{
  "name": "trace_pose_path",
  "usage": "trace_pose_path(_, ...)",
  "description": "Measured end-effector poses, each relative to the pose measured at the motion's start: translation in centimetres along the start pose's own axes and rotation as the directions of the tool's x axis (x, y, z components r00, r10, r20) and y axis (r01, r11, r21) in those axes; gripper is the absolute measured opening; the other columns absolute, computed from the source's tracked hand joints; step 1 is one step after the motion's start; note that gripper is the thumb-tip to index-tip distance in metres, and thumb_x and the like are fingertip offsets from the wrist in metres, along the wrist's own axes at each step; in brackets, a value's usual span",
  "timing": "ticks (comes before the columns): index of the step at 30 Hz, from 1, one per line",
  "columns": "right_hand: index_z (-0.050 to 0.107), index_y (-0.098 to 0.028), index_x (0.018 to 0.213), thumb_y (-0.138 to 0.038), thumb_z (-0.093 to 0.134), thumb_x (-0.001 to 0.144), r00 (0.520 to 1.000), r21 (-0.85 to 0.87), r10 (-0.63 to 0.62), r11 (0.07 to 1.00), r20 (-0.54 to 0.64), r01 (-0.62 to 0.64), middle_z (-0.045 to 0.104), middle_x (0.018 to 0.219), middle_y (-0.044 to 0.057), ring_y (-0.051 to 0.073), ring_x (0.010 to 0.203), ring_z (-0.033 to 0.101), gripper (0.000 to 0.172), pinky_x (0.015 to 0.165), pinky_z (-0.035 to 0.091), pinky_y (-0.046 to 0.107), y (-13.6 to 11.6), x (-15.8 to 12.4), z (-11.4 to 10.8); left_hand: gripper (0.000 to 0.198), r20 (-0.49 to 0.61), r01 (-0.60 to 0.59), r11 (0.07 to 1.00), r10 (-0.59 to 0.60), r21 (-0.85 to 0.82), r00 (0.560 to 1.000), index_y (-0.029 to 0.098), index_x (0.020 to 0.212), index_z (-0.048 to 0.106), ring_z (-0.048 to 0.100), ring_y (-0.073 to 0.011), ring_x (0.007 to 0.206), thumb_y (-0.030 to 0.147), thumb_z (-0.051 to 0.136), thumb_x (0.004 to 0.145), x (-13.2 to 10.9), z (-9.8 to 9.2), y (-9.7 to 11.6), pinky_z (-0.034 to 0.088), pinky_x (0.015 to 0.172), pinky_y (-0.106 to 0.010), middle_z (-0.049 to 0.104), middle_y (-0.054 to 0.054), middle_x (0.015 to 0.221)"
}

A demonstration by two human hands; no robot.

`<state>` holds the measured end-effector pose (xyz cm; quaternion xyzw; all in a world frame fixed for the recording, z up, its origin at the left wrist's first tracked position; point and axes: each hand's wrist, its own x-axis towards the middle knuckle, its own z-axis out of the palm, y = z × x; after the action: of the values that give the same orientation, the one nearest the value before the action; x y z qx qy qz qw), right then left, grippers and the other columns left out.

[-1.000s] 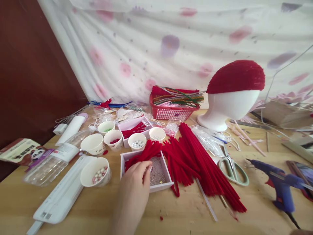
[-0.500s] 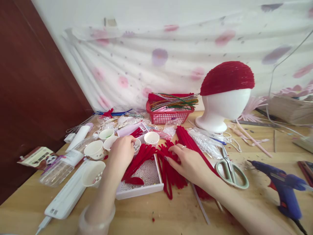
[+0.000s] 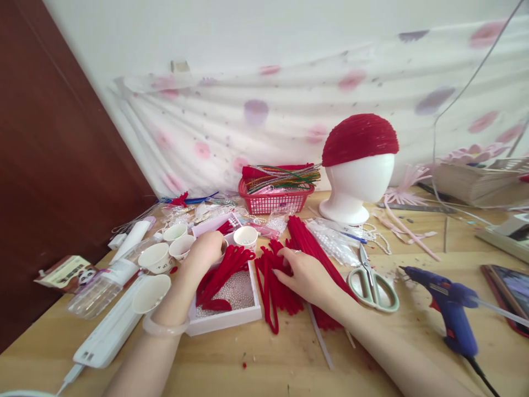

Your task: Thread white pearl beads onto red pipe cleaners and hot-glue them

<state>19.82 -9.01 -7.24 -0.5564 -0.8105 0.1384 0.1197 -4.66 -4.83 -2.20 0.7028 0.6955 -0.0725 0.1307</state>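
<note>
My left hand [image 3: 206, 248] reaches over the paper cup [image 3: 224, 246] behind the white box, its fingertips hidden in or behind that cup. Below it, folded red pipe cleaners [image 3: 225, 275] lie across the white box [image 3: 227, 326], which holds many small pearl beads [image 3: 239, 289]. My right hand [image 3: 308, 275] rests on a pile of looped red pipe cleaners [image 3: 270, 298], thumb and fingers apart. Beside that pile runs a bundle of long straight red pipe cleaners [image 3: 308, 242], partly under my right forearm.
Scissors [image 3: 372, 286] and a blue glue gun [image 3: 448, 309] lie to the right. Behind stand a red basket [image 3: 276, 203] of stems and a foam head [image 3: 355, 184] wearing a red cap. More paper cups [image 3: 155, 258], a clear bottle [image 3: 97, 292] and a power strip [image 3: 108, 325] sit left.
The view has swung to the right. My left hand has dipped further over the cup, hiding its fingers. My right hand has stayed on the red pile.
</note>
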Motion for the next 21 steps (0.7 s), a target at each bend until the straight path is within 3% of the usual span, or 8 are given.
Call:
trace_pose_path(5,0.068,-0.017,0.12,-0.031,0.066,0.1,0.999,0.094,0.049,0.994,-0.003,-0.048,0.071,0.122,0.009,0.025,0.103,0.071,0.024,0.089,0.059,0.047,0.3,0.0,0.4,0.032,0.01,-0.034,0.999,0.035,-0.011,0.999,0.019,0.125,0.065,0.068,-0.0261,0.106,0.034,0.066,0.096,0.2,0.3,-0.3,0.059,0.088,-0.045,0.067,-0.009,0.127)
trace_pose_path(10,0.066,-0.017,0.123,-0.03,0.067,0.099,0.988,0.375,0.149,0.919,-0.044,-0.122,0.07,0.124,0.009,0.025,0.104,0.071,0.027,0.089,0.059,0.047,1.2,0.6,0.3,0.033,-0.045,-0.055,0.998,0.054,-0.038,0.998,0.02,0.126,0.064,0.068,-0.026,0.108,0.034,0.066,0.096,0.4,0.4,-0.3,0.059,0.089,-0.046,0.067,-0.01,0.128)
trace_pose_path(13,0.065,-0.017,0.125,-0.031,0.066,0.1,0.978,0.613,0.208,0.775,-0.011,-0.157,0.07,0.123,0.009,0.025,0.101,0.071,0.029,0.086,0.06,0.046,1.6,1.1,0.4,0.032,-0.061,-0.087,0.994,0.083,-0.068,0.995,0.02,0.125,0.064,0.068,-0.0255,0.107,0.033,0.066,0.097,0.1,0.3,-0.3,0.059,0.089,-0.046,0.067,-0.01,0.127)
trace_pose_path(16,0.063,-0.017,0.128,-0.032,0.065,0.1,0.967,0.808,0.241,0.55,0.085,-0.208,0.07,0.122,0.009,0.023,0.097,0.072,0.031,0.081,0.062,0.043,1.8,1.5,0.7,0.032,-0.065,-0.11,0.986,0.103,-0.122,0.993,0.018,0.125,0.064,0.068,-0.0257,0.106,0.034,0.065,0.097,-0.3,0.3,-0.3,0.059,0.089,-0.046,0.067,-0.01,0.126)
trace_pose_path(21,0.063,-0.017,0.127,-0.035,0.064,0.101,0.95,0.944,0.253,0.226,0.18,-0.239,0.069,0.122,0.009,0.023,0.096,0.072,0.032,0.081,0.062,0.043,2.0,1.4,1.0,0.029,-0.149,-0.113,0.952,0.073,-0.283,0.986,0.017,0.121,0.066,0.069,-0.0253,0.105,0.034,0.065,0.097,-0.5,-0.1,-1.6,0.059,0.089,-0.046,0.069,-0.009,0.124)
